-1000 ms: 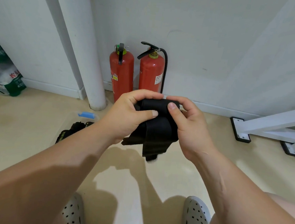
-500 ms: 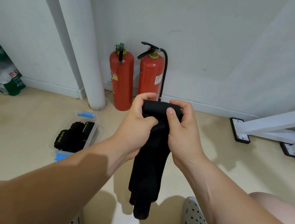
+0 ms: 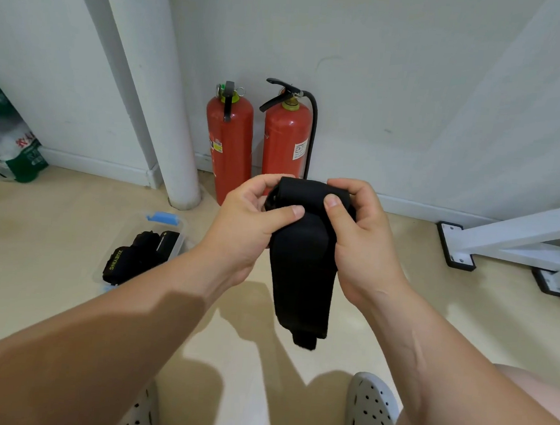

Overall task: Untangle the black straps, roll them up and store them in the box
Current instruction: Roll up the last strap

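I hold a wide black strap point(image 3: 304, 271) in the air in front of me. Its top end is curled into a small roll between my hands, and the rest hangs straight down. My left hand point(image 3: 250, 230) grips the roll's left side, thumb pressed on the front. My right hand point(image 3: 357, 238) grips the right side, thumb on top of the roll. A clear plastic box point(image 3: 174, 219) with blue clips lies on the floor to the left; rolled black straps point(image 3: 141, 256) with yellow lettering lie inside it.
Two red fire extinguishers point(image 3: 255, 143) stand against the wall behind my hands, beside a white pipe point(image 3: 160, 102). A white metal frame point(image 3: 511, 240) with black feet is at the right. A green and white bag point(image 3: 3, 137) leans at the left. My grey clogs point(image 3: 369, 417) are below.
The strap dropped out into a long hanging length, and that tail has since grown shorter as more of it wound onto the roll between my hands. My left arm shifted, uncovering the box.
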